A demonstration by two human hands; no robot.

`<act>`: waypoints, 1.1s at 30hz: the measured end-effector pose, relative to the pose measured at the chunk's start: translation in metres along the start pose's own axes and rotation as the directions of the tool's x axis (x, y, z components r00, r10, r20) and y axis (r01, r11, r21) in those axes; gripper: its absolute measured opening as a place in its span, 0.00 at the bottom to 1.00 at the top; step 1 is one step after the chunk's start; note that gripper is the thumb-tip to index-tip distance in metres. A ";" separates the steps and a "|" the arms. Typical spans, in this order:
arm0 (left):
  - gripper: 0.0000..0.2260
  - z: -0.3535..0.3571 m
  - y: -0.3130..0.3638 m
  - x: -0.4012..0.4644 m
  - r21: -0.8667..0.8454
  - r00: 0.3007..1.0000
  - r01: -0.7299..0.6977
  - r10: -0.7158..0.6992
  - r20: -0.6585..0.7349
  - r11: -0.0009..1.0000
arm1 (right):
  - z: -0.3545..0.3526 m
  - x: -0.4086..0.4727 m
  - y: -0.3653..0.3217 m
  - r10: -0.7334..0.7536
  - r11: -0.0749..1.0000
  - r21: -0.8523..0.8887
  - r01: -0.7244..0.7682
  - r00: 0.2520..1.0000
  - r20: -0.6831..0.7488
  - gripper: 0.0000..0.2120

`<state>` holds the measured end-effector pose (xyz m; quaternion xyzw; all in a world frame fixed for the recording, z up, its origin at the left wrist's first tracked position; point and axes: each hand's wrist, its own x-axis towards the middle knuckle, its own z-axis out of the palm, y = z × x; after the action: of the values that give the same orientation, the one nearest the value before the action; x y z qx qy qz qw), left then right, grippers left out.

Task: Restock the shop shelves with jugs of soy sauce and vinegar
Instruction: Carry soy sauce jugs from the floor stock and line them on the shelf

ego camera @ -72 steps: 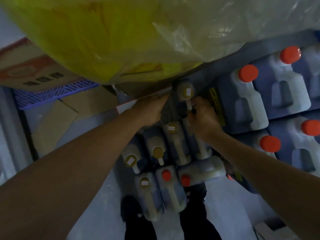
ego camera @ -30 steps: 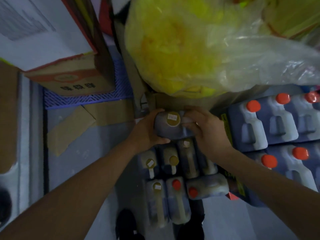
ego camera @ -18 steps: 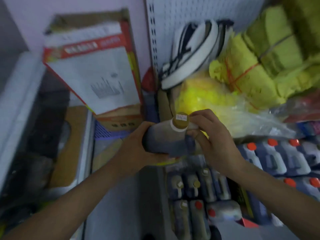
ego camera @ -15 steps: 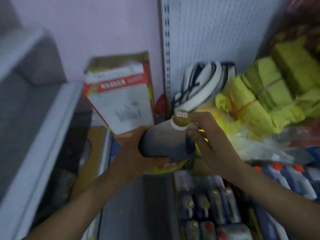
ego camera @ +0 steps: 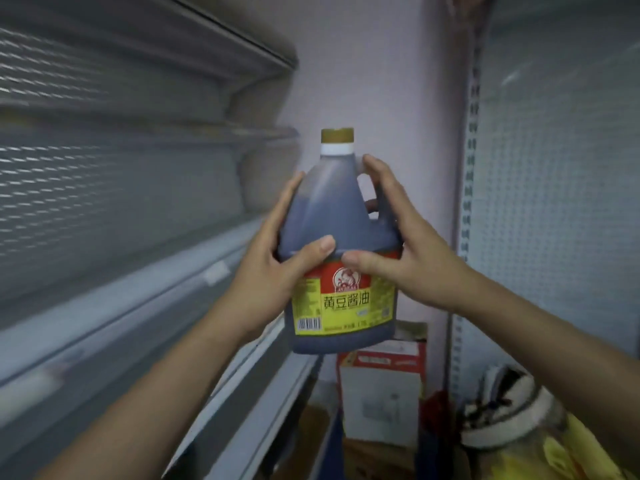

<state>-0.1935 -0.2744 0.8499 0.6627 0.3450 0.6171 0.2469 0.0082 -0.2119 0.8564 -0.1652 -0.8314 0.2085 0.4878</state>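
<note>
A dark soy sauce jug [ego camera: 337, 216] with a gold cap and a red-and-yellow label hangs upright in mid-air at chest height. My left hand [ego camera: 277, 271] clasps its left side, thumb across the front above the label. My right hand [ego camera: 405, 251] wraps the right side by the handle, thumb also on the front. The jug is in front of a pale wall, between the grey shelves [ego camera: 145, 271] on the left and a pegboard panel [ego camera: 554, 202] on the right. The floor stock of jugs is out of view.
Grey metal shelf edges run along the left at several heights. A red-and-white cardboard box [ego camera: 381, 393] stands below the jug against the wall. A striped bundle [ego camera: 505, 414] and yellow plastic-wrapped goods [ego camera: 571, 455] lie at the lower right.
Both hands took the gold-capped jug from the floor stack and raised it upright. The view swung up from the floor to the shelves and wall.
</note>
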 end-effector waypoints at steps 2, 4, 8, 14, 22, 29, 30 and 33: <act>0.35 -0.010 0.054 -0.022 0.061 0.998 -0.039 0.043 -0.056 0.997 | 0.004 0.009 -0.043 -0.079 0.994 0.086 0.075 0.995 0.054 0.48; 0.33 -0.022 0.100 -0.046 0.124 0.992 -0.060 0.073 -0.102 0.990 | 0.013 0.015 -0.079 -0.115 0.978 0.183 0.096 0.989 0.092 0.48; 0.32 -0.044 0.190 -0.114 0.230 0.969 -0.032 0.086 -0.230 0.973 | 0.043 0.014 -0.157 -0.230 0.914 0.376 0.150 0.957 0.178 0.47; 0.30 -0.077 0.303 -0.234 0.355 0.880 0.081 0.101 -0.464 0.931 | 0.119 0.003 -0.275 -0.460 0.773 0.595 0.219 0.839 0.290 0.41; 0.29 -0.140 0.408 -0.391 0.441 0.665 0.225 0.194 -0.721 0.869 | 0.252 -0.029 -0.425 -0.657 0.572 0.811 0.123 0.661 0.363 0.40; 0.28 -0.225 0.457 -0.497 0.469 0.565 0.334 0.225 -0.794 0.818 | 0.378 -0.051 -0.521 -0.684 0.523 0.852 0.035 0.614 0.394 0.41; 0.28 -0.240 0.462 -0.509 0.474 0.564 0.346 0.225 -0.795 0.810 | 0.396 -0.054 -0.531 -0.680 0.525 0.850 0.033 0.617 0.396 0.41; 0.28 -0.282 0.469 -0.534 0.473 0.582 0.387 0.189 -0.791 0.791 | 0.441 -0.058 -0.547 -0.663 0.520 0.854 0.000 0.631 0.404 0.43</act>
<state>-0.4008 -1.0089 0.8903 0.3285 0.6340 0.6889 -0.1250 -0.3917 -0.7912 0.8989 0.3387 -0.7800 0.4910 0.1893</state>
